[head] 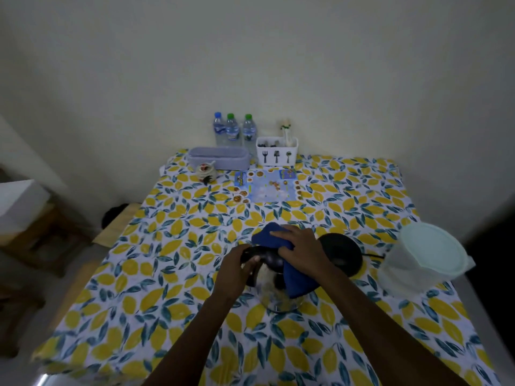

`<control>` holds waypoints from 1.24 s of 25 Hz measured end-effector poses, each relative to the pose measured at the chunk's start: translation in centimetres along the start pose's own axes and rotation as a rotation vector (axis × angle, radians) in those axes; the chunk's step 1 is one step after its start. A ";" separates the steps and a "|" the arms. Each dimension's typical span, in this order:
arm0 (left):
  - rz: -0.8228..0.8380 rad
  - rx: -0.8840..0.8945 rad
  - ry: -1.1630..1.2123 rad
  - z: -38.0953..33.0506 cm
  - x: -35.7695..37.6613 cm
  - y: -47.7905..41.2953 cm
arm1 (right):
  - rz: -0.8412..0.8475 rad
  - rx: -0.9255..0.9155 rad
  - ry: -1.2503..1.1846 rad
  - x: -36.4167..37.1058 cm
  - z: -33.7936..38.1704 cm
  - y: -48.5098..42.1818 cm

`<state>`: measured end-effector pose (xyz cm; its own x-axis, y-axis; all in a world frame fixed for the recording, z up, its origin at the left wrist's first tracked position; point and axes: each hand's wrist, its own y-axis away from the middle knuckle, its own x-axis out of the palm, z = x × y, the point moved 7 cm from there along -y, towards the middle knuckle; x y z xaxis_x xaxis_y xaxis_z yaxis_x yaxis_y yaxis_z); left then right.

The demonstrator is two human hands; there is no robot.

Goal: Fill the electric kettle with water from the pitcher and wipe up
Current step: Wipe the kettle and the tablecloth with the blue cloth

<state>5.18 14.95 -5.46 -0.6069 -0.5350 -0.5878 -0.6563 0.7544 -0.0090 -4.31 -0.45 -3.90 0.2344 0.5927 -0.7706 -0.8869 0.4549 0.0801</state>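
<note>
Wiping now: the kettle [278, 292] is gripped at the handle by the left hand [237, 271], the cloth [299, 282] pressed flat-fingered by the right hand [302, 246]; reseating on the base [344, 250] is likely called for.

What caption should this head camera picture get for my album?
Left hand grips the kettle while right hand presses a blue cloth onto it, beside the pitcher.

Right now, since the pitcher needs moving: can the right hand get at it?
Probably yes: the right hand, though pressing a blue cloth, has only the low black base between it and the pitcher.
</note>
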 end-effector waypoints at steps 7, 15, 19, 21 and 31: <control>0.047 0.007 0.126 1.9 -0.1 -1.0 | -0.156 -0.250 0.449 0.3 3.2 3.2; 0.096 0.025 0.120 1.9 -0.5 -1.1 | 0.076 0.183 -0.048 -0.7 1.7 -2.2; 0.088 0.060 0.106 1.4 -0.9 -1.0 | 0.134 0.369 -0.252 -1.7 -0.7 -2.4; 0.092 0.068 0.104 1.0 -1.0 -0.9 | 0.059 0.484 -0.434 -2.0 -2.8 -0.5; 0.293 0.080 0.093 0.1 0.9 -2.1 | -0.562 0.692 -1.481 6.6 -8.0 7.0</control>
<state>6.07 12.91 -6.06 -0.8060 -0.3200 -0.4979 -0.4121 0.9073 0.0840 -12.11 1.31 -13.49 0.9201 0.1523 0.3608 -0.3462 0.7470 0.5676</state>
